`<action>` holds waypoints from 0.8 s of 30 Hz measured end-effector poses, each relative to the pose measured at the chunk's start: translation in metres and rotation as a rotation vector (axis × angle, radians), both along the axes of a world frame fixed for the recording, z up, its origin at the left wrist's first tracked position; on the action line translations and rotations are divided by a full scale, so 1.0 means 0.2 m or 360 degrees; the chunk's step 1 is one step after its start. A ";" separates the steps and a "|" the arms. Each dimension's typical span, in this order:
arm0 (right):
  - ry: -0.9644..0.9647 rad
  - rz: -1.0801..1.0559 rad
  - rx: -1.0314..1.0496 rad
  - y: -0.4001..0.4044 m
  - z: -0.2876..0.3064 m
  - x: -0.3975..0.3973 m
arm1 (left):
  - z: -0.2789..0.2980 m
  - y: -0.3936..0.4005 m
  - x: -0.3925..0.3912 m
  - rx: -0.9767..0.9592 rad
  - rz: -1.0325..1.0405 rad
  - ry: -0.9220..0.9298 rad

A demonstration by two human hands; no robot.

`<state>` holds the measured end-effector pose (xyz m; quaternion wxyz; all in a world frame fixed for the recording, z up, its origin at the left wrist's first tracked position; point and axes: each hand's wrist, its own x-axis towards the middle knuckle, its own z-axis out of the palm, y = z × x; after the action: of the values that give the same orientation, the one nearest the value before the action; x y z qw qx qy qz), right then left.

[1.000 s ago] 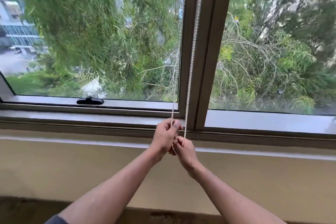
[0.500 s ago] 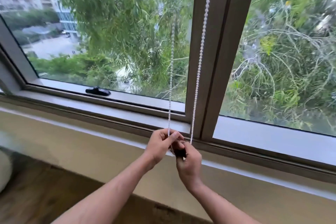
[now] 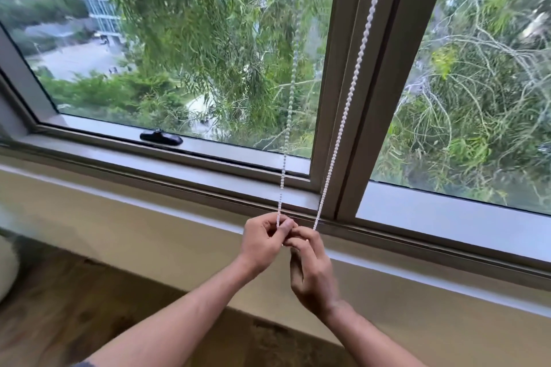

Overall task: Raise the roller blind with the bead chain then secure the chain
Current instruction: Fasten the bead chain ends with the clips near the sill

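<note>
A white bead chain (image 3: 348,98) hangs in two strands in front of the window's brown centre post (image 3: 384,83). My left hand (image 3: 264,243) pinches the left strand at the level of the sill. My right hand (image 3: 311,268) sits just beside and below it, fingers closed on the right strand. Both strands run taut up out of the top of the view. The two hands touch each other, and the bottom loop of the chain is hidden behind them. The roller blind itself is out of view above.
The window sill (image 3: 185,176) runs across the view with a beige wall below it. A black window handle (image 3: 161,138) lies on the lower frame at the left. Wooden floor (image 3: 74,307) shows at the bottom left, with a white object (image 3: 7,271) at the left edge.
The view has tilted and shifted left. My hands stay together on the chain at the sill, with only small finger shifts.
</note>
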<state>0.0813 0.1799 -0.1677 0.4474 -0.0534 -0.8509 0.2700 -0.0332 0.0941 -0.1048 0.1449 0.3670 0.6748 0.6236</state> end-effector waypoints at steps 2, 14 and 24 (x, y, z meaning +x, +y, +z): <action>0.0000 -0.0085 0.0013 0.01 -0.01 0.01 | -0.03 -0.01 0.00 -0.0005 0.0005 0.0074; -0.0071 -0.0606 -0.0531 0.02 -0.02 -0.04 | -0.10 -0.15 -0.10 -0.0312 -0.0093 0.0213; -0.0610 -0.0589 -0.1045 0.08 -0.11 -0.24 | -0.10 -0.20 -0.09 -0.0450 -0.0189 0.0313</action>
<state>0.0335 0.1951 -0.1891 0.2813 -0.3943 -0.7636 0.4270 -0.0504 0.0543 -0.1245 0.1649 0.4413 0.7438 0.4741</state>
